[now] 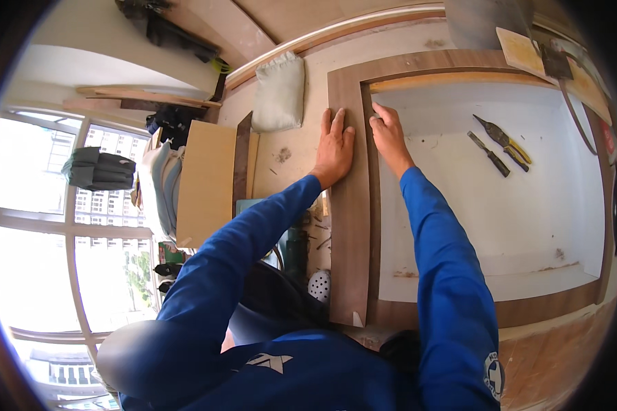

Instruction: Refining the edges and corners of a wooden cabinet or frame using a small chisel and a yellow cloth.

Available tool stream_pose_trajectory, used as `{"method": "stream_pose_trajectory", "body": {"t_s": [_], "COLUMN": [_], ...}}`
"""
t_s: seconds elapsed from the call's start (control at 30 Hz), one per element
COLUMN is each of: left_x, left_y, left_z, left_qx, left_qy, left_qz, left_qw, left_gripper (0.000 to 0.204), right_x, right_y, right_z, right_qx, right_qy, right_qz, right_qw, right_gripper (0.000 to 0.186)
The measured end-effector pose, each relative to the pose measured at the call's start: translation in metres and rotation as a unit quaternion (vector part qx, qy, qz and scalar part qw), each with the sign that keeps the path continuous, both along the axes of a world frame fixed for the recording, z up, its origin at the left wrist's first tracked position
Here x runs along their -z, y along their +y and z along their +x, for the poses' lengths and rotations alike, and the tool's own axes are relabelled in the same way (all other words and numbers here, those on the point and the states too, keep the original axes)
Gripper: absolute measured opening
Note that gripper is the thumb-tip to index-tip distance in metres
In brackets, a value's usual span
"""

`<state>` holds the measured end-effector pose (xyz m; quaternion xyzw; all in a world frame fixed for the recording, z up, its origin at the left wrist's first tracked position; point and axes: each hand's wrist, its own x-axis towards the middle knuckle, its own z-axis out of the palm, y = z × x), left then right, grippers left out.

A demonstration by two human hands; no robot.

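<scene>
My left hand (334, 147) lies with fingers spread on the left side board of a brown wood-grain frame (350, 246), its fingertips near the frame's outer edge. My right hand (389, 135) is closed in a pinch at the inner edge of that same board. Something small may be between the thumb and forefinger, too small to make out. Within the frame is a white recessed panel (473, 226). On it lie a chisel (489, 154) with a dark handle and, beside it, snips (504, 142) with yellow-and-black handles.
A light wooden board (202, 185) stands left of my arm. A pale sack (279, 92) lies beyond the frame's left corner. At the far right corner, a yellowish board (552, 68) rests over the frame with a dark cable (574, 116). Wood scraps (320, 236) litter the floor.
</scene>
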<state>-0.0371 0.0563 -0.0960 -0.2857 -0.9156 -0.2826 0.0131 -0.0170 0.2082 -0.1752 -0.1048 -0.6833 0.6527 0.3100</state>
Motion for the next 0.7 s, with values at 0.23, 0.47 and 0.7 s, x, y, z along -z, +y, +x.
{"method": "stream_pose_trajectory", "body": {"t_s": [0.23, 0.47, 0.7], "left_x": [-0.004, -0.001, -0.007], "left_y": [0.0, -0.003, 0.001], "left_z": [0.001, -0.002, 0.003], "left_qx": [-0.002, -0.004, -0.009], "left_qy": [-0.009, -0.011, -0.021], "left_qz": [-0.01, -0.006, 0.021], "left_qw": [1.0, 1.0, 1.0], "left_gripper": [0.055, 0.054, 0.053], "right_x": [0.01, 0.01, -0.006], "right_y": [-0.003, 0.011, 0.027], "right_z": [-0.028, -0.032, 0.002], "right_qx": [0.042, 0.018, -0.123], "right_qy": [-0.04, -0.048, -0.092], "right_qz": [0.057, 0.021, -0.043], "right_qw": [0.997, 0.998, 0.987], "right_gripper": [0.049, 0.048, 0.046]}}
